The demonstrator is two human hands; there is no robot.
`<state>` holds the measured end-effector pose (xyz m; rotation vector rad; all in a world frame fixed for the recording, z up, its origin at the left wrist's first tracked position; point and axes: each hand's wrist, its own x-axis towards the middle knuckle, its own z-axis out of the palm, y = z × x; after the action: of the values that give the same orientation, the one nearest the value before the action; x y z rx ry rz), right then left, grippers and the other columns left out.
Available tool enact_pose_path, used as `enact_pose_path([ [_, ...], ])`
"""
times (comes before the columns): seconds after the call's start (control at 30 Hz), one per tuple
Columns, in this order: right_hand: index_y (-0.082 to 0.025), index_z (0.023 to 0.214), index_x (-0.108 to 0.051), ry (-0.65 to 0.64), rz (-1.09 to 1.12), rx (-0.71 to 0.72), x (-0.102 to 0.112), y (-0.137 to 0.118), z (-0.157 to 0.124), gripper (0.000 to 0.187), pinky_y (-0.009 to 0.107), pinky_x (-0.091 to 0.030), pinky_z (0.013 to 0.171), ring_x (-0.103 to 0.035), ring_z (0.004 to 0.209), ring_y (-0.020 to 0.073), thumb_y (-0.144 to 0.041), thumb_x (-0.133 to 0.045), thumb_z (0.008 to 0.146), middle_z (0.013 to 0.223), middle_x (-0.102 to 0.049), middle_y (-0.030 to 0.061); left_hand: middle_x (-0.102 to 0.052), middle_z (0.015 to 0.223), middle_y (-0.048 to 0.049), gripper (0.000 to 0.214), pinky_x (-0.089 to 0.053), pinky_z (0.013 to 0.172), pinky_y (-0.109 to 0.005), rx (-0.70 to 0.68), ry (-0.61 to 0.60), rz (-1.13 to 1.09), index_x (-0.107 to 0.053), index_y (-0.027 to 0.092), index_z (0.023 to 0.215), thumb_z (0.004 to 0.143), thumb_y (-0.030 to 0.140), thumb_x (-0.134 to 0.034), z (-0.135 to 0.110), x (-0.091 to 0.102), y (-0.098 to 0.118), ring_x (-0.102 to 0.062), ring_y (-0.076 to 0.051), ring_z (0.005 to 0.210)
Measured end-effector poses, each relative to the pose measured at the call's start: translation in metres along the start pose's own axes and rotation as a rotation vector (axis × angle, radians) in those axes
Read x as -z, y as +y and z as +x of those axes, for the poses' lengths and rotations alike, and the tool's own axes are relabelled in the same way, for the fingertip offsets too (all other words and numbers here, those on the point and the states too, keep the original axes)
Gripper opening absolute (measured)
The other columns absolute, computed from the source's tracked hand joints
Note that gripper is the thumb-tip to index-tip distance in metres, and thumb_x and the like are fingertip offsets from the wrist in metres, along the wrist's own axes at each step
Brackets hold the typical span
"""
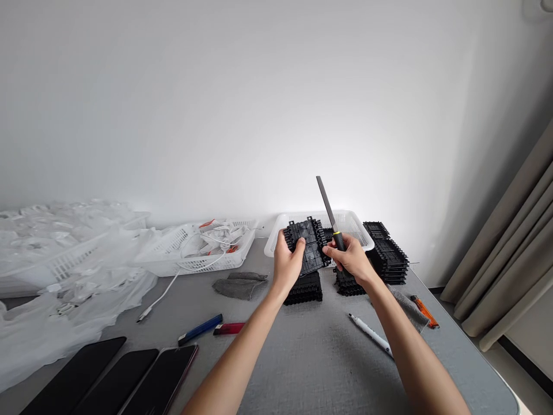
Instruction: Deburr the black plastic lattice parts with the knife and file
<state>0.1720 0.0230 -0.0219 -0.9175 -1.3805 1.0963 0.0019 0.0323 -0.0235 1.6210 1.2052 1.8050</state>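
My left hand (288,262) grips a flat black plastic part (309,245) with toothed side edges, thumb across its face. In my right hand (349,256) is a file (327,204) with a black and yellow handle, its grey blade pointing up and away. The fingertips of that hand are close to the part's right edge; whether they touch it I cannot tell. Below the held part lies a stack of similar black parts (305,290). Another black stack (345,282) sits under my right hand, partly hidden by it. A taller stack (386,253) stands to the right.
Behind my hands is a white basket (276,236). Another basket (216,262) holds cables, beside white plastic bags (86,248). On the table lie a grey cloth (239,287), blue lighter (200,329), red lighter (228,328), orange lighter (425,311), white pen (369,333) and three phones (121,380).
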Motion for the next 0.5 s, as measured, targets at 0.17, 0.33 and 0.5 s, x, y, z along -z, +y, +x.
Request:
enact_pose_path([
  [0.17, -0.021, 0.08, -0.051, -0.016, 0.039, 0.018, 0.0, 0.001, 0.001, 0.042, 0.022, -0.034, 0.036, -0.039, 0.043, 0.0052, -0.038, -0.085, 0.063, 0.067, -0.053, -0.0079, -0.069, 0.114, -0.0077, 0.027, -0.048, 0.1, -0.041, 0.059, 0.009, -0.017, -0.055, 0.022, 0.111, 0.085, 0.03, -0.06, 0.0, -0.001, -0.001, -0.065, -0.024, 0.109],
  [0.33, -0.021, 0.08, -0.051, 0.031, 0.025, 0.012, 0.001, 0.003, 0.002, 0.043, 0.022, -0.035, 0.037, -0.042, 0.044, 0.0055, -0.038, -0.085, 0.061, 0.072, -0.057, -0.0068, -0.07, 0.111, -0.007, 0.036, -0.051, 0.095, -0.04, 0.12, -0.021, -0.157, -0.057, 0.021, 0.111, 0.079, 0.034, -0.067, -0.002, -0.005, -0.002, -0.066, -0.024, 0.104],
  [0.5, -0.021, 0.079, -0.049, 0.074, 0.009, 0.033, 0.003, 0.003, 0.002, 0.035, 0.022, -0.036, 0.037, -0.042, 0.043, 0.0048, -0.036, -0.079, 0.067, 0.074, -0.06, -0.0056, -0.069, 0.118, -0.0089, 0.049, -0.056, 0.084, -0.037, 0.235, -0.253, -0.403, -0.058, 0.022, 0.117, 0.077, 0.049, -0.069, -0.006, -0.003, 0.008, -0.066, -0.027, 0.106],
])
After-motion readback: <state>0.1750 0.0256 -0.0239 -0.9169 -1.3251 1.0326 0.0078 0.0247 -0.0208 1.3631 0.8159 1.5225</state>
